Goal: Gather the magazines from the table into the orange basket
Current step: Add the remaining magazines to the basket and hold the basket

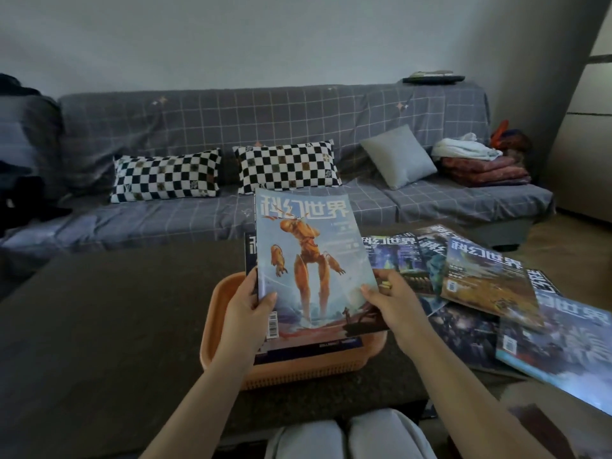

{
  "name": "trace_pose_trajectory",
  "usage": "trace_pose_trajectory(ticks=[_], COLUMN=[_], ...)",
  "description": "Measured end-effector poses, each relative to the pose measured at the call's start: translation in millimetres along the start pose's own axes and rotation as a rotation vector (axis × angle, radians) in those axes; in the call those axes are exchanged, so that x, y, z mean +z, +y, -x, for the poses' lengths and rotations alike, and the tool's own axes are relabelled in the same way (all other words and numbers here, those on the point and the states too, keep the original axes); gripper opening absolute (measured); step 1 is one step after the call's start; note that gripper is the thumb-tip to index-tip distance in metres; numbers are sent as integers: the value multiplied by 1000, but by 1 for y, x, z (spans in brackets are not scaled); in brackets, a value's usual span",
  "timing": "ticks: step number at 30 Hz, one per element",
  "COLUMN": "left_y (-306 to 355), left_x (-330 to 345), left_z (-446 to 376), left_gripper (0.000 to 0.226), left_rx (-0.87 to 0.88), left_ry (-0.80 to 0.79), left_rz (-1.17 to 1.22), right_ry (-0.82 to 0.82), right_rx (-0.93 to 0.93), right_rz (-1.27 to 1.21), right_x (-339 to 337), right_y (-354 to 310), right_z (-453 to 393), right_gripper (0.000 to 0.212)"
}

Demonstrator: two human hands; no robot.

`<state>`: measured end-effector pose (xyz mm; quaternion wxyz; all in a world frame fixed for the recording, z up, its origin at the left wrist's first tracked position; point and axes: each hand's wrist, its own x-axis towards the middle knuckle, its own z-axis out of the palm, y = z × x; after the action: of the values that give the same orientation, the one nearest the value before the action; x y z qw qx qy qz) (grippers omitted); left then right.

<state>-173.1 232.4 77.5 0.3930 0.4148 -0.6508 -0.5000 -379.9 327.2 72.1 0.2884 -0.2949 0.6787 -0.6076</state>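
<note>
I hold a magazine (309, 256) with an orange robot on a pale blue cover, tilted up above the orange basket (218, 339). My left hand (246, 309) grips its left edge and my right hand (394, 303) grips its right edge, thumbs on the cover. Under it in the basket lies at least one dark magazine (331, 347), mostly hidden. Several more magazines lie spread on the table to the right, among them one with a brown cover (486, 283) and a blue one (563, 352) at the table's near right.
The dark table (109, 319) stretches left of the basket. Behind it stands a grey checked sofa (275, 124) with two checkerboard pillows (165, 175), a grey cushion (397, 155) and folded blankets (483, 170). My knees (347, 435) show at the bottom edge.
</note>
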Motion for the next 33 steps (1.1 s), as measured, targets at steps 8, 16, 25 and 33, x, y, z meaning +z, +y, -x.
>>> trace_pose_trajectory(ticks=[8, 16, 25, 33], left_y=[-29, -44, -49, -50], left_x=[-19, -15, -17, -17], left_z=[-9, -11, -14, -14], left_gripper=[40, 47, 52, 43], left_rx=[-26, 39, -10, -121], left_ry=[47, 157, 130, 166], left_rz=[-289, -589, -601, -528], right_ry=[-9, 59, -39, -18], right_rx=[28, -82, -72, -2], right_rz=[287, 509, 515, 515], right_x=[43, 47, 47, 43], right_y=[21, 31, 27, 28], right_z=[-11, -2, -1, -4], right_gripper=[24, 32, 38, 31])
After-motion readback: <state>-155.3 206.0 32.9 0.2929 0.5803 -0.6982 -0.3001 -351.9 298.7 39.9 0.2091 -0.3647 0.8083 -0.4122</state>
